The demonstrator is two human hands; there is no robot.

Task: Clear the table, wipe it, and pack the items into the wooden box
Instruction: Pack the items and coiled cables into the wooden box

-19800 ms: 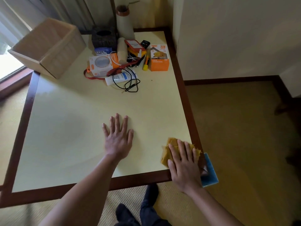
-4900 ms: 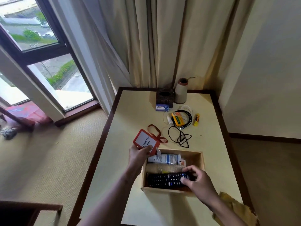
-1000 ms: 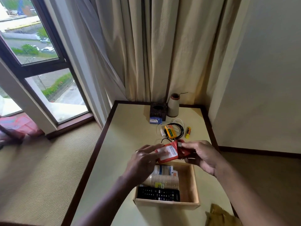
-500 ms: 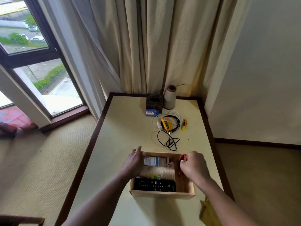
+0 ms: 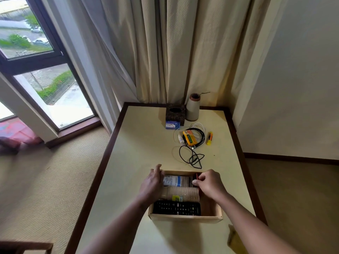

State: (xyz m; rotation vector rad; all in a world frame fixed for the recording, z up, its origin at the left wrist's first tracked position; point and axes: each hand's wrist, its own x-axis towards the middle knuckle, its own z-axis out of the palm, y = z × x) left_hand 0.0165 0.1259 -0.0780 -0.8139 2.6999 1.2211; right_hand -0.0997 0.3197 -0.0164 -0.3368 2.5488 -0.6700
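The wooden box (image 5: 185, 216) stands on the cream table (image 5: 145, 143) near its front. Inside lie a black remote (image 5: 177, 208), a stack of paper cups (image 5: 183, 194) and a white and blue tube (image 5: 176, 180). My right hand (image 5: 211, 186) pinches the red card holder (image 5: 196, 176), which stands on edge in the box's right side, mostly hidden by the hand. My left hand (image 5: 152, 184) curls over the box's left wall, fingers inside. A yellow cloth (image 5: 234, 239) lies at the table's near right edge.
At the back of the table stand a dark tissue box (image 5: 175, 113) and a vase (image 5: 192, 109). In front of them lie a Lux soap box (image 5: 172, 124), an orange and yellow pack (image 5: 189, 138), a yellow marker (image 5: 209, 138) and black cables (image 5: 194, 156). Curtains and a wall close the far side.
One second ago both hands held the red card holder above the box. It is now down inside the box's right side, and my left hand has moved to the left wall.
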